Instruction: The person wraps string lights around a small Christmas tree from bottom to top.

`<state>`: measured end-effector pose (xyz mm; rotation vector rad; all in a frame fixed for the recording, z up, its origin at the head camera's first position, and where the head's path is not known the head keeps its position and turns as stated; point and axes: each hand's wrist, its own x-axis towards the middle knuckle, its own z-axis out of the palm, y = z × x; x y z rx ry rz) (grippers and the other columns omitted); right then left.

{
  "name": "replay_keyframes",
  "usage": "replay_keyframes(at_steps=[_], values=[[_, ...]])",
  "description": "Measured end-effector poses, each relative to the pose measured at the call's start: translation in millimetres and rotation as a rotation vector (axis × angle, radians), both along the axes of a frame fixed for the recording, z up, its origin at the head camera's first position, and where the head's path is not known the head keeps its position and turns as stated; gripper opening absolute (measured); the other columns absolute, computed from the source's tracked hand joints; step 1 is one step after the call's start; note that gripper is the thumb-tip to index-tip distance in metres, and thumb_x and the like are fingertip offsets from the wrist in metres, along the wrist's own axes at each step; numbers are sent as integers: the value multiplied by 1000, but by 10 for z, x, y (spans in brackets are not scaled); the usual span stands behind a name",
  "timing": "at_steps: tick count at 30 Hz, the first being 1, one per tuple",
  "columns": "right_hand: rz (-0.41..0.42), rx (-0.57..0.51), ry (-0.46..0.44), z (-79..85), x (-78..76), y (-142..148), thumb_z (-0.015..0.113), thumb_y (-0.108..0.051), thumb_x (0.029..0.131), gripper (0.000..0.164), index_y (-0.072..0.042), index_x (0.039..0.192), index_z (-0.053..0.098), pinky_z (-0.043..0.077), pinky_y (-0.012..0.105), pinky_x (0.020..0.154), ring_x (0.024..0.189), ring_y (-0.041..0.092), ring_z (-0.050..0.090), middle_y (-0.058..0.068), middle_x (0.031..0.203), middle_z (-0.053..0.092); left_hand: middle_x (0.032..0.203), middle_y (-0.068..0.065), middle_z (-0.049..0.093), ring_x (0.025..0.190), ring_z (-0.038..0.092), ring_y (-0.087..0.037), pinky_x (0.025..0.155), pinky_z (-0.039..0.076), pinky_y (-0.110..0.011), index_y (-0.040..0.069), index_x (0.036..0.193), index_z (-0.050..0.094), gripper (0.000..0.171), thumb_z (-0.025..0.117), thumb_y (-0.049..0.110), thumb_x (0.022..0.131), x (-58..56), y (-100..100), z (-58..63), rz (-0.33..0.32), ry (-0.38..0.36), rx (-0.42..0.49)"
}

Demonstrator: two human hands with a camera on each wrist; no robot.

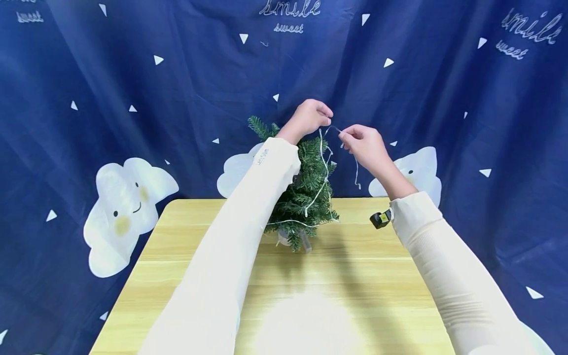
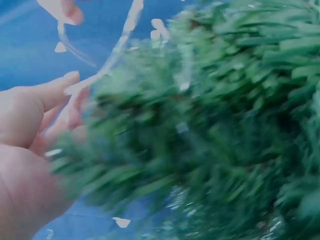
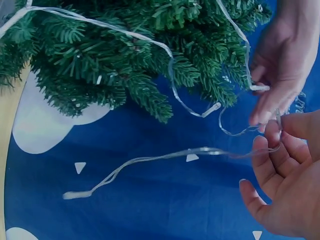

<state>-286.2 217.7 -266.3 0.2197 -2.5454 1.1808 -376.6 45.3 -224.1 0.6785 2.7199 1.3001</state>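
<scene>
two white sleeves [image 1: 224,256] run out of frame at the bottom edge, the left one covering part of the small tree [image 1: 308,185] at frame centre, its base on the table [image 1: 186,236] half hidden by branches. right of the treetop, the right hand [image 1: 366,148] pinches the light string [image 1: 327,171] between thumb and fingertips; the left hand [image 1: 308,118], upper centre, pinches it too, blurred in the left wrist view. behind hangs a blue curtain [image 1: 199,88].

The tree [image 1: 308,185] stands on the table [image 1: 168,246], before the curtain [image 1: 199,74], with string lights [image 1: 327,170] across its front.
</scene>
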Motion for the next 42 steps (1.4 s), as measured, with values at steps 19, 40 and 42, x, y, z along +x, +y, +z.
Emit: replay_keyframes(at_steps=[19,40,42], values=[[30,-33,27,187,-60,-207,59,-31,102,27,-7,100,70,45,27,66,72,14,57,-7,73,61,109,0,71,96,57,-14,86,46,-26,11,108,75,14,67,16,97,221,-192,315,-161,86,-269],[96,-171,-38,165,240,-197,62,-26,101,25,-4,109,71,44,24,63,64,10,55,-8,68,60,108,10,68,102,59,-9,100,43,-38,27,108,71,15,60,34,100,211,-505,505,102,197,-384],[101,-157,-43,158,272,-195,63,-27,101,26,-4,109,71,44,25,63,65,11,56,-8,68,61,109,11,68,103,59,-9,101,42,-38,27,109,71,17,60,35,100,206,-560,507,110,186,-377]])
